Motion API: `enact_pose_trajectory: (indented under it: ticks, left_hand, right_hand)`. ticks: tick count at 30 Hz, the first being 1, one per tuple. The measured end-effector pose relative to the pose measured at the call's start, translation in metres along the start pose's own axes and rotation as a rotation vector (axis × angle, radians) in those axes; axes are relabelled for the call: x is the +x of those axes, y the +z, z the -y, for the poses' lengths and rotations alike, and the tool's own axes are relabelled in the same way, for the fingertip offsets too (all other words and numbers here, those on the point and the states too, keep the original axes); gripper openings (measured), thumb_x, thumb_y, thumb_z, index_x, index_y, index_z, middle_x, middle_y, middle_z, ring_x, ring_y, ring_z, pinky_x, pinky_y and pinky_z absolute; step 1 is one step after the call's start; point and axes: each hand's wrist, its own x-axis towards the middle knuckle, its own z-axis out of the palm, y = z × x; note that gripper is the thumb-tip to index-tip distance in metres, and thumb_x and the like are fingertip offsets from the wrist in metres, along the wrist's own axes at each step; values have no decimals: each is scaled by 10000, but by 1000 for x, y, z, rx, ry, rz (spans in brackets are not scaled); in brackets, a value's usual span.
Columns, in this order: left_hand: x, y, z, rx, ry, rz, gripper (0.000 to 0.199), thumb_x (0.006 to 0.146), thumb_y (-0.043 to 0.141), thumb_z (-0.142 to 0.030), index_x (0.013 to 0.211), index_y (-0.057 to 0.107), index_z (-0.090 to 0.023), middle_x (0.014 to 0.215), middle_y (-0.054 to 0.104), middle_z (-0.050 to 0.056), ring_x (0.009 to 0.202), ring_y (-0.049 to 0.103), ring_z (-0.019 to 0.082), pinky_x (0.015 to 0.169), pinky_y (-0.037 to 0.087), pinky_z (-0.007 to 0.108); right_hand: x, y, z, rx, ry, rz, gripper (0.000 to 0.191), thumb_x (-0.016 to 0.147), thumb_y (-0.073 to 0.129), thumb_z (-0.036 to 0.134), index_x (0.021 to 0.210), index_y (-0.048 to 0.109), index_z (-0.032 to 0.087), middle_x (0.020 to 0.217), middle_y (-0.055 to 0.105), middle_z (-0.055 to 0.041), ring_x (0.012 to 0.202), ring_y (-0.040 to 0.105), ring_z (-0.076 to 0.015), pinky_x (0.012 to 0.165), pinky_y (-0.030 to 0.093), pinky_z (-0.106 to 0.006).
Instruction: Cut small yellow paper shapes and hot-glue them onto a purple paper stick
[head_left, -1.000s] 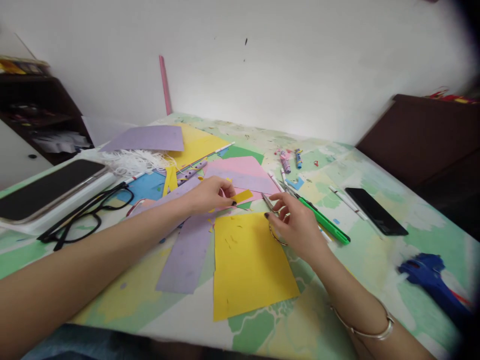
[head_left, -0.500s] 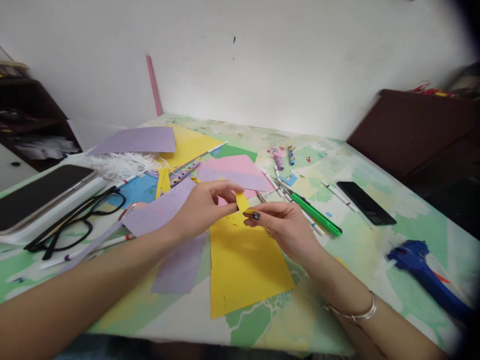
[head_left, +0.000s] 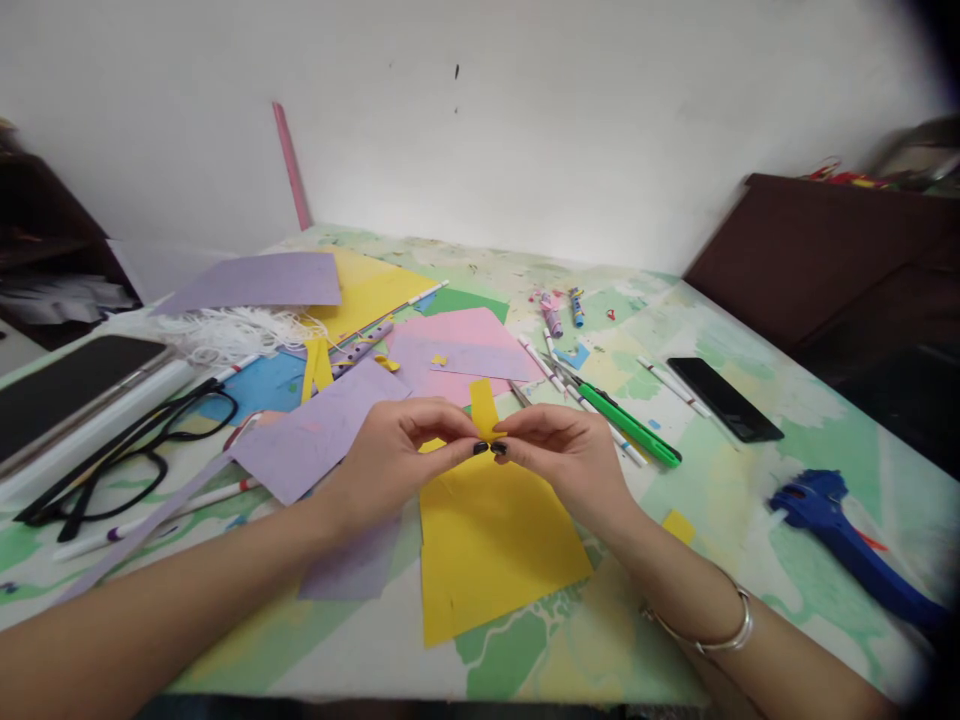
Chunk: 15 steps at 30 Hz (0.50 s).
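Between both sets of fingertips I pinch a small yellow paper strip, which stands up from the grip. My left hand closes on its lower end from the left, thumb against the fingers. From the right, my right hand pinches the same end, and the two thumbs nearly meet. Below the hands lies a larger yellow sheet on the patterned tablecloth. A purple paper piece rests beside my left hand. Part of a pair of scissors shows behind my right fingers; the rest is hidden.
A green cutter, white pens and a black phone lie to the right, with a blue glue gun nearer the edge. Black glasses and a tablet are at left. White string is heaped behind.
My left hand has come down to the strip's lower end beside the right fingertips, and both thumbs now face each other. The view has shifted slightly.
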Motion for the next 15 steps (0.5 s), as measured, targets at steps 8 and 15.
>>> enact_pose_trajectory:
  ticks: [8,15]
  left_hand:
    - [2,4,-3,-166,-197,-62,119,672,749,-278,683,682,-180,712,687,20,685,633,156,638,525,266]
    - [2,8,-2,-241,-251,-50,142,644,765,-262,610,661,-172,783,698,38,731,647,172,694,529,301]
  right_hand:
    - [1,0,-1,66,49,-3,121,636,798,242,727,728,207,727,714,-18,645,642,-134,610,531,-271]
    - [2,0,-6,84,66,-16,133,611,801,226,688,697,199,701,686,-7,638,622,-125,611,512,-264]
